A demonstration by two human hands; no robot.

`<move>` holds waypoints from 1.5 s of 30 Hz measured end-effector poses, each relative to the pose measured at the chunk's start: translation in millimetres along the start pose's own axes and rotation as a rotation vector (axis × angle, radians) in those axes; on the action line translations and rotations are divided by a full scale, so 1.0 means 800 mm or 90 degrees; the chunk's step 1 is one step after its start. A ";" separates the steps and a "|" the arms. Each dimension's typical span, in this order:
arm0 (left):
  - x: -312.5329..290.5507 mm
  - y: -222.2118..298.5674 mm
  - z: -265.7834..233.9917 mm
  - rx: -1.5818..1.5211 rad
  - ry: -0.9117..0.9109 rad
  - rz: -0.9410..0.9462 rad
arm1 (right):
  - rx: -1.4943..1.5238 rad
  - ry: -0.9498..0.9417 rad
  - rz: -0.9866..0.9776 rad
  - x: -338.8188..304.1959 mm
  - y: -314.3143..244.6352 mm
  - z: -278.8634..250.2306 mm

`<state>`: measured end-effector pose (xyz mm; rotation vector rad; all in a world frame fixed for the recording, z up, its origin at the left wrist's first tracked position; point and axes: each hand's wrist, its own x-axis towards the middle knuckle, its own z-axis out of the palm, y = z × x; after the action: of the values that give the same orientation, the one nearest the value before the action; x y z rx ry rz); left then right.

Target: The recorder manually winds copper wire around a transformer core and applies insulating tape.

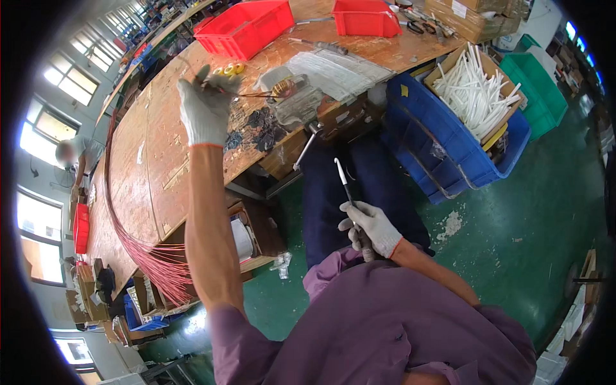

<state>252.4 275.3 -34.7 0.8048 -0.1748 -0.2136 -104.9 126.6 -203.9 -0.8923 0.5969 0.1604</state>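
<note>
My left hand [204,109], in a white glove, is raised over the workbench, its fingers slightly blurred and closed round a thin copper wire [255,95]. That wire runs right to a copper-wound ring coil [282,88], which sits by a clear plastic-like block [299,108] at the bench edge. A metal bar handle [308,147] hangs below the block. Low over my lap, my right hand [375,230], also gloved, grips a hook tool [343,179] with a white bent tip and dark shaft. The tool points up, apart from the coil.
Two red bins [247,32] and yellow rings [230,68] stand on the bench [160,154]. Long reddish wires [154,263] droop off its left side. To my right, a blue crate [427,141] bears a box of white tubes [475,90], beside a green bin [532,83]. Another person [80,154] is far left.
</note>
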 end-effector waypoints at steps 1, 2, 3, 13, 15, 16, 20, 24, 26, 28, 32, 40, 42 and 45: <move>-0.013 0.009 0.020 0.010 -0.013 0.079 | 0.022 -0.025 -0.001 0.000 0.002 0.001; -0.032 0.018 0.041 0.030 -0.048 0.155 | 0.002 -0.029 0.000 0.001 0.004 0.003; -0.061 0.018 0.060 0.021 -0.026 0.158 | -0.011 -0.011 -0.002 0.000 0.006 0.003; -0.080 0.044 0.135 0.518 -0.123 0.300 | -0.109 -0.075 -0.062 -0.024 -0.034 0.019; -0.015 0.053 0.139 0.492 -0.062 0.238 | -0.202 -0.069 -0.098 -0.026 -0.059 0.029; 0.015 0.052 0.140 0.452 -0.053 0.229 | -0.243 -0.054 -0.125 -0.025 -0.074 0.035; 0.108 0.023 0.127 0.399 -0.002 0.127 | -0.355 -0.006 -0.150 -0.009 -0.139 0.054; 0.170 -0.022 0.110 0.368 0.022 0.078 | -0.453 -0.035 -0.145 0.019 -0.195 0.074; 0.187 -0.044 0.107 0.386 0.024 0.055 | -0.345 -0.046 -0.020 0.037 -0.212 0.089; 0.198 -0.070 0.111 0.453 -0.004 0.060 | -0.304 -0.067 -0.037 0.058 -0.219 0.108; 0.213 -0.122 0.119 0.486 -0.064 0.055 | -0.222 -0.115 -0.081 0.090 -0.227 0.130; 0.213 -0.144 0.150 0.555 -0.195 -0.012 | -0.458 -0.112 -0.144 0.094 -0.254 0.103; 0.213 -0.118 0.176 0.602 -0.202 -0.005 | -0.579 -0.057 -0.206 0.081 -0.244 0.101; 0.249 -0.042 0.227 0.462 -0.034 0.006 | -0.654 0.022 -0.285 0.057 -0.214 0.102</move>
<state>397.3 76.2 78.8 1.5189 -0.3138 -0.1622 31.2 77.2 -72.8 -2.0008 0.3042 0.0338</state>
